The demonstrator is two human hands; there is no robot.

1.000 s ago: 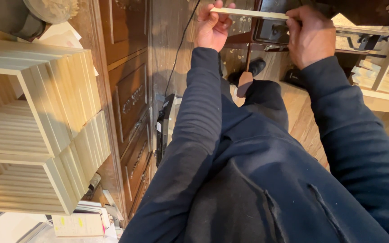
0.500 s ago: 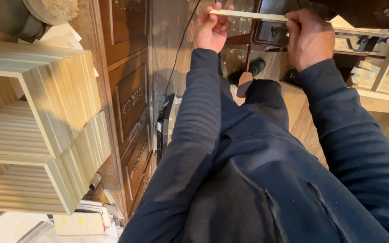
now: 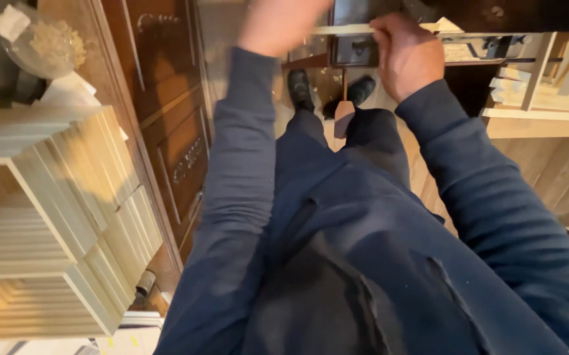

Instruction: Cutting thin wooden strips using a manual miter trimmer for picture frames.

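Head view, looking straight down the person's own body: dark blue sleeves, dark trousers, two black shoes (image 3: 327, 89) on a wooden floor (image 3: 547, 171).

Right hand (image 3: 408, 56): far right of centre, fingers curled and clamped over a thin pale wooden strip (image 3: 344, 29) that runs left to right across the far edge of the view. Knuckles up, grip firm.

Left hand (image 3: 278, 23): far centre, at the left end of the same strip. Motion-blurred and cut by the frame edge; cannot tell whether the fingers are closed on the strip or only against it.

Strip is held level, above the shoes, just in front of a dark machine body (image 3: 357, 49).

Right of the hand: pale wooden frame pieces (image 3: 541, 79), stacked.

Left side: tall dark wooden cabinet (image 3: 173, 125) with panelled doors and metal handles. Nearer left: large stacks of pale cut wooden slats (image 3: 48, 223), laid in crosswise layers. Far left corner: a clear bowl (image 3: 41, 43) holding pale scraps.
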